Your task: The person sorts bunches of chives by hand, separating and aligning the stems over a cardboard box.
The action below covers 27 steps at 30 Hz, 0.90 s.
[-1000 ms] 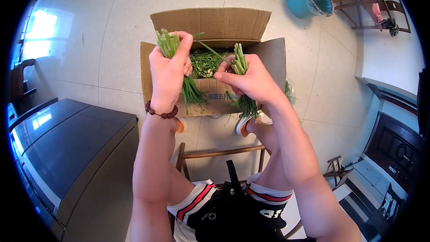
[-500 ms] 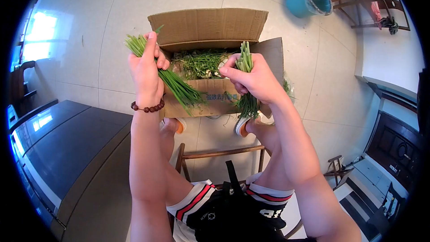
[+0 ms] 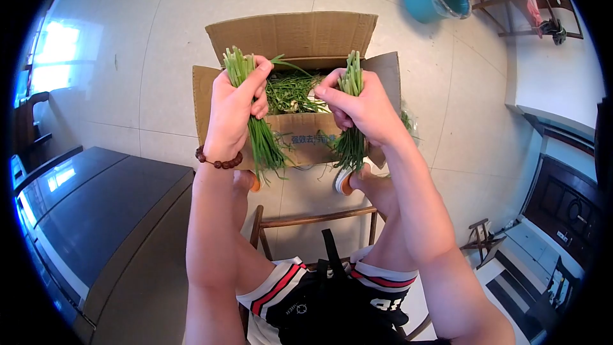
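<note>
My left hand [image 3: 234, 107] is closed around a bunch of green chives [image 3: 265, 147], pale cut ends up and leafy ends hanging down. A single blade pokes out to the right near its fingertips. Another bunch of chives [image 3: 351, 148] is gripped in my right hand [image 3: 365, 107], stems upright and the tips pointing down. Both bunches are in front of an open cardboard box [image 3: 290, 35], above its near side. Inside the box lie loose green stalks and scraps [image 3: 292, 91], partly hidden behind my hands.
A teal bucket [image 3: 423, 1] with a liner stands at the upper right beside a wooden chair [image 3: 511, 3]. A dark, glossy-topped piece of furniture [image 3: 108, 185] is to my left. Below the box are my feet and a wooden rail [image 3: 319, 217]. A clear plastic bag [image 3: 410, 121] lies right of the box.
My left hand has moved right, toward my right hand, and its bunch now hangs more upright. My right hand stays nearly in place with its bunch.
</note>
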Each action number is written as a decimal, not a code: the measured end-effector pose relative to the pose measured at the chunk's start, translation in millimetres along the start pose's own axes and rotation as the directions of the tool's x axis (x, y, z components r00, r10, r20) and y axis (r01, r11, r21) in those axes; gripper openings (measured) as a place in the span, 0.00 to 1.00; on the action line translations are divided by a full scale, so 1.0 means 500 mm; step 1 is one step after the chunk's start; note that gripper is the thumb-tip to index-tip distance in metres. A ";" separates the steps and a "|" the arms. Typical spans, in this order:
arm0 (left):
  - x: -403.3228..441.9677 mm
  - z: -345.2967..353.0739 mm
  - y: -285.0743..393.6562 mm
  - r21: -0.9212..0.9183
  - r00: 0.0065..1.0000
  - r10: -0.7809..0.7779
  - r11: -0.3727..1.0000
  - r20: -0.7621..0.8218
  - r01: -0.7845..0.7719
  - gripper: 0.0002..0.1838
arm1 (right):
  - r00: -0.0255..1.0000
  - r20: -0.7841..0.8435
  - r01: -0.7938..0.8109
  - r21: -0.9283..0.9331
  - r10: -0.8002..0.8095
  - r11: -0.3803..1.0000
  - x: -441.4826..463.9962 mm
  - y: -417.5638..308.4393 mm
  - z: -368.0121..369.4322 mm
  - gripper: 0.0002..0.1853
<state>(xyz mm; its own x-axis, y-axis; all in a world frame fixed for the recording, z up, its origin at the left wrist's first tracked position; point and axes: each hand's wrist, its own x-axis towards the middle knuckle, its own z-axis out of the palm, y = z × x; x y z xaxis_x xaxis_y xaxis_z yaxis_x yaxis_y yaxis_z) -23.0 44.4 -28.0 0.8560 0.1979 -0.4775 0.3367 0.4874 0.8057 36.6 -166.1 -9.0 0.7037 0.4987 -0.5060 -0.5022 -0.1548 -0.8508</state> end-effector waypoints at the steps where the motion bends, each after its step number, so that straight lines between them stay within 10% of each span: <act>1: -0.001 0.000 0.000 0.006 1.000 -0.014 1.000 0.017 0.014 0.07 | 1.000 -0.015 -0.001 0.002 0.001 1.000 0.000 0.000 0.000 0.09; 11: 0.003 -0.001 -0.009 0.128 0.995 -0.008 0.992 -0.099 0.020 0.09 | 1.000 0.022 -0.015 0.112 0.012 0.994 0.004 0.004 -0.005 0.14; 21: -0.026 0.073 -0.024 0.390 0.983 0.114 0.906 0.146 -0.163 0.08 | 0.992 0.075 -0.116 0.315 0.097 0.942 0.012 0.003 0.005 0.37; 27: -0.030 0.083 -0.033 0.071 0.957 0.045 0.995 0.286 -0.069 0.10 | 0.985 0.146 -0.136 0.313 0.094 0.940 0.013 0.000 0.015 0.41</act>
<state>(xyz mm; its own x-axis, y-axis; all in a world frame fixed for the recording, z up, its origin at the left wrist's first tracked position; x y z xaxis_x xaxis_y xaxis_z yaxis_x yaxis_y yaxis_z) -25.2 -2.0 -19.8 0.9469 -0.0317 -0.3201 0.3043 0.4109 0.8594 37.3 -156.7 -11.3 0.5724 0.6009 -0.5579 -0.7250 0.0532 -0.6867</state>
